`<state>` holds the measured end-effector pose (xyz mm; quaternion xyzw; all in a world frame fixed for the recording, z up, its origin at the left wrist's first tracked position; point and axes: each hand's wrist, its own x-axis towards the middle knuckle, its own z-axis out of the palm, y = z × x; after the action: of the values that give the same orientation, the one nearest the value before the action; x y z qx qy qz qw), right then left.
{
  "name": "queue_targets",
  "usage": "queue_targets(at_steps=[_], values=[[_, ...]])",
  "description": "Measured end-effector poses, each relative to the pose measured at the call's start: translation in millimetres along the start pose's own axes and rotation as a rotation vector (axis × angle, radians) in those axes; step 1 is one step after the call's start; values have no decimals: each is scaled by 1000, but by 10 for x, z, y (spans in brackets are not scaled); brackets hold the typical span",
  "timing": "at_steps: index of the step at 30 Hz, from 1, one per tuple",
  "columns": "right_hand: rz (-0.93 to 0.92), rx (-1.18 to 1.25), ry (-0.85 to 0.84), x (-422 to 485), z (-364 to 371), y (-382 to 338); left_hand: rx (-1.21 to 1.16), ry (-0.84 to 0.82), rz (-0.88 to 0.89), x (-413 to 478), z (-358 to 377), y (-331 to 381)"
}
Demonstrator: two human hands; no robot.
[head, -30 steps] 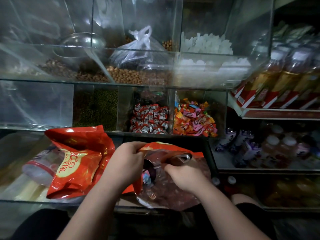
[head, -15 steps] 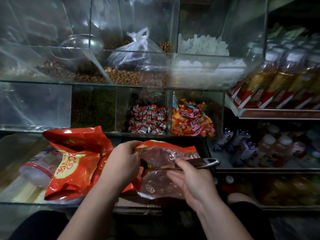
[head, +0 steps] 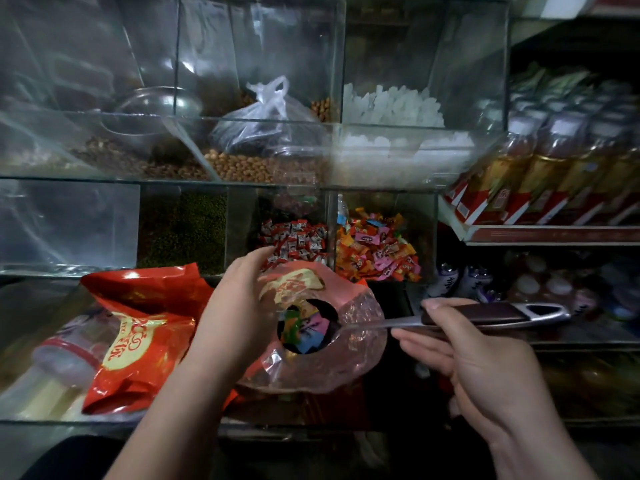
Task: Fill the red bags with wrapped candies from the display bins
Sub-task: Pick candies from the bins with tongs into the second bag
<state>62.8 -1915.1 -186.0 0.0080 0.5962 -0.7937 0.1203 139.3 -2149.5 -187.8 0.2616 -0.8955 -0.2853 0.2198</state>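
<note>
My left hand (head: 239, 313) grips the rim of a red-and-clear bag (head: 356, 358) and holds its mouth open toward me. Several colourful wrapped candies (head: 304, 329) show inside the bag. My right hand (head: 460, 355) holds a metal scoop by its dark handle (head: 485, 315); the scoop's bowl end reaches into the bag's mouth. Behind the bag, one glass bin holds red-and-white wrapped candies (head: 294, 240) and the bin to its right holds mixed orange, pink and blue candies (head: 377, 249). More red bags (head: 138, 337) lie in a pile to the left.
Upper glass bins hold nuts (head: 256, 166), a tied clear plastic bag (head: 263, 123), white sugar lumps (head: 391, 105) and a metal bowl (head: 156, 109). Green beans (head: 183, 230) fill a bin at left. Shelves of bottles (head: 554, 161) stand at the right.
The bag has been lifted and tipped so its mouth faces me. The scoop has turned from pointing down into the bag to lying level, its handle drawn out to the right.
</note>
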Motion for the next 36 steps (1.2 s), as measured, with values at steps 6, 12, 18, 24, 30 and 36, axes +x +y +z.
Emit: queue_targets(at_steps=[6,12,18,24,30,36], values=[[15,81,-39,-65,-83,-232,-38,-42,491,-246,138,304],[-64,43,-96,-167,-182,-341,24,-114,321,-344,504,385],[-138,21,-114,-276,-404,-517,114,18,315,-307,494,412],[-208,53,-108,-308,-461,-684,63,4,434,-175,474,657],[-224,114,13,-104,-481,-898,92,-31,652,323,441,1018],[-161,192,93,333,-285,-826,161,-273,664,982,813,1043]])
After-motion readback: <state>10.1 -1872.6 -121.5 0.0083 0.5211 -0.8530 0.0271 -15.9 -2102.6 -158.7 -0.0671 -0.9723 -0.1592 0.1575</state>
